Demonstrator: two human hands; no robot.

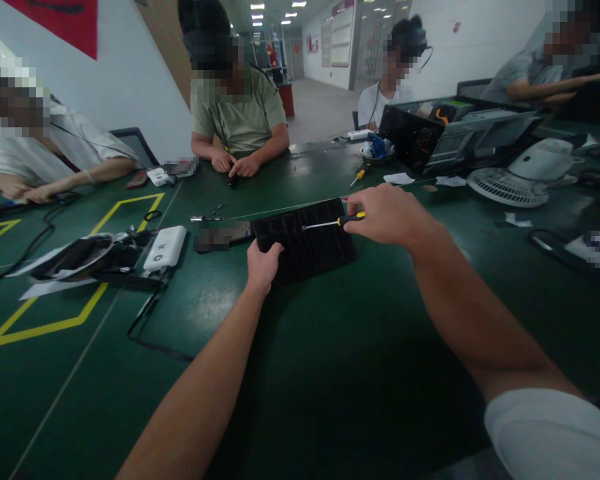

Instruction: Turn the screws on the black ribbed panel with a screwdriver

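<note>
A flat black rectangular panel (315, 250) with ridges across its face is tilted above the green table. My left hand (265, 265) grips its left edge, thumb on the near face and the fingers hidden behind. In my right hand (387, 213) is a screwdriver (351, 219) with a black and yellow handle, its metal shaft pointing left across the panel. The tip lies over the panel's middle, with a tiny screw-like bit at its end; whether it touches the panel I cannot tell. Left of the panel lies a dark phone-like slab (223, 237), partly blurred out.
A white box (165, 248) with cables and straps sits at the left. Behind the panel are another yellow-handled screwdriver (361, 175) and a bowl (379, 157) with blue stuff. An open computer case (460, 133) and a white fan (520, 175) stand at right. Several people sit around the table.
</note>
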